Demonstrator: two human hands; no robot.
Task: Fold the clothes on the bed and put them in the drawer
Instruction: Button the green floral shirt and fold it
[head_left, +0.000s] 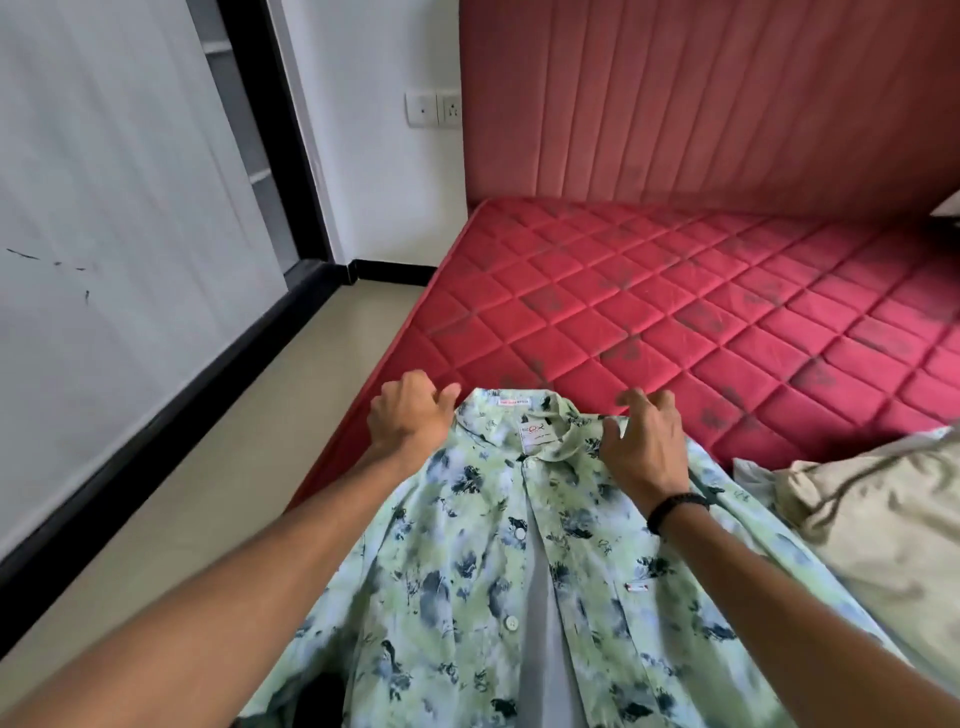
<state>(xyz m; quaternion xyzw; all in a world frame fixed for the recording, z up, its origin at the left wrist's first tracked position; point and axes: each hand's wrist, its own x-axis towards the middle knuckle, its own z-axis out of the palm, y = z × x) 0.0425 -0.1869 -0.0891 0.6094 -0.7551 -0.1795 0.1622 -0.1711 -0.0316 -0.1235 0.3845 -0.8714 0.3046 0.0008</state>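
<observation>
shirt (483, 561), green-blue print, unbuttoned, face up at near corner of red mattress (675, 301); left hand (410, 410) curled on 1 shoulder, right hand (644, 441) spread by collar; risk: slack, gaping front likely creases or skews the fold unless smoothed.

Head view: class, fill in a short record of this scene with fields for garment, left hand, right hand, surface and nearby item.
garment: green and blue patterned shirt, front up, unbuttoned, collar away from the person, not yet folded
left hand: grips the shirt's left shoulder by the collar
right hand: fingers spread on the right shoulder by the collar; black wristband
surface: red quilted mattress
nearby item: beige cloth to the right of the shirt
</observation>
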